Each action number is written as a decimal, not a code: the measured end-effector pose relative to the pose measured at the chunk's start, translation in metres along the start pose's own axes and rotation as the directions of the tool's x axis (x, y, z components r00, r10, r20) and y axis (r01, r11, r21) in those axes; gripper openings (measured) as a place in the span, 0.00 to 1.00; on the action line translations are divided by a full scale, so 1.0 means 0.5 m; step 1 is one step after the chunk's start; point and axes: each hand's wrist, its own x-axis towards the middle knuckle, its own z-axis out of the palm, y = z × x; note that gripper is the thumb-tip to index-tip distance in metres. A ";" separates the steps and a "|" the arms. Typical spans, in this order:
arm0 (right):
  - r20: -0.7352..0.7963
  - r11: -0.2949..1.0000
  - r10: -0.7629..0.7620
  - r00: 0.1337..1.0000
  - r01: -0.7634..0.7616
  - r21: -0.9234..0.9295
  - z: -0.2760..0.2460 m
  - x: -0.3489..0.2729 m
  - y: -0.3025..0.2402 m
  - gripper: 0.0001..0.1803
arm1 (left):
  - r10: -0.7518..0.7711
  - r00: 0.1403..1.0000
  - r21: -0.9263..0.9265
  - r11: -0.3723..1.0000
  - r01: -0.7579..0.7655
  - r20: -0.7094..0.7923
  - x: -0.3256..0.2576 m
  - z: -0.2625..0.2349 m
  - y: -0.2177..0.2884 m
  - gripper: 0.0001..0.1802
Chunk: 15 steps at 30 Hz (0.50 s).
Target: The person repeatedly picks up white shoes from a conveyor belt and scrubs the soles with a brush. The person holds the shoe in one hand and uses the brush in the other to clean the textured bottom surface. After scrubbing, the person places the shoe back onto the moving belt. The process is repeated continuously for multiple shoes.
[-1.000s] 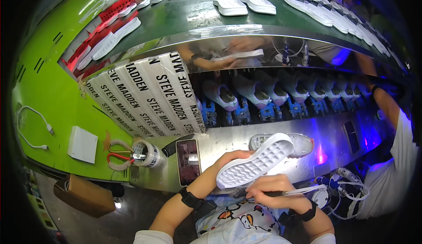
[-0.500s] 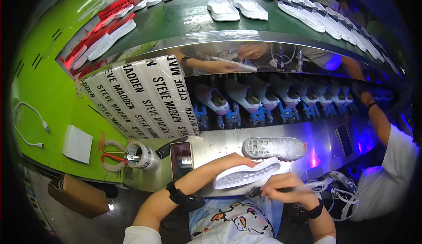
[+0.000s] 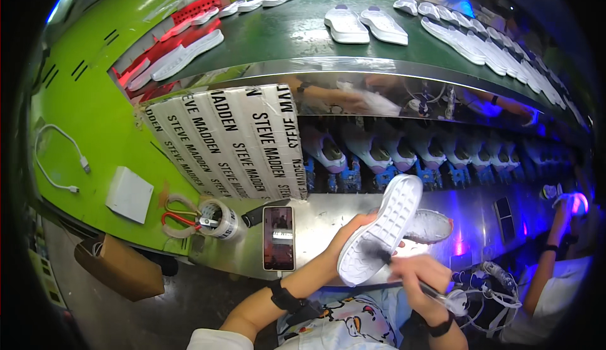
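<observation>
My left hand (image 3: 351,229) is closed round the side of a white shoe sole (image 3: 399,206), held tilted above the bench with its waffle-patterned face towards me. In my right hand (image 3: 421,279) is a brush (image 3: 377,253). Its dark bristles, blurred by motion, are against the lower part of the sole, and its handle slants down to the right. Behind the held sole lies another sole (image 3: 432,226), whitish with a grey rim, partly hidden by the first.
A phone (image 3: 278,239), a tape roll (image 3: 222,221) and red-handled scissors (image 3: 180,219) lie to the left. Beyond stands a printed cardboard box (image 3: 221,142). Shoes (image 3: 379,151) line a dark rack under a green conveyor (image 3: 284,31) bearing soles. At right, a co-worker's arm (image 3: 555,230) reaches in.
The sole has risen and turned from lying nearly level to steeply tilted, its patterned face showing. My right hand has brought the brush onto it. The whole view has shifted slightly.
</observation>
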 end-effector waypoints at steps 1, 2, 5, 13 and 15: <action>0.051 0.991 0.009 0.999 -0.016 0.134 -0.017 -0.003 -0.019 0.15 | -0.018 1.000 0.072 0.997 0.018 -0.003 -0.010 0.039 0.032 0.26; -0.042 0.943 0.058 0.997 -0.041 0.331 -0.027 -0.003 -0.030 0.21 | 0.083 0.982 0.137 0.985 -0.107 0.170 0.004 0.047 0.073 0.28; -0.489 0.925 0.031 0.872 0.160 0.344 -0.041 0.025 -0.032 0.29 | 0.189 0.904 0.142 0.955 -0.260 0.384 0.009 0.166 0.267 0.26; -0.381 0.807 0.466 0.799 -0.207 0.553 -0.072 -0.050 0.068 0.21 | 0.701 0.660 0.730 0.296 -0.616 0.272 0.106 0.316 0.444 0.28; -0.300 0.810 0.418 0.858 -0.202 0.551 -0.081 -0.059 0.084 0.18 | 0.856 0.476 0.977 -0.209 -0.033 0.200 0.149 0.323 0.527 0.32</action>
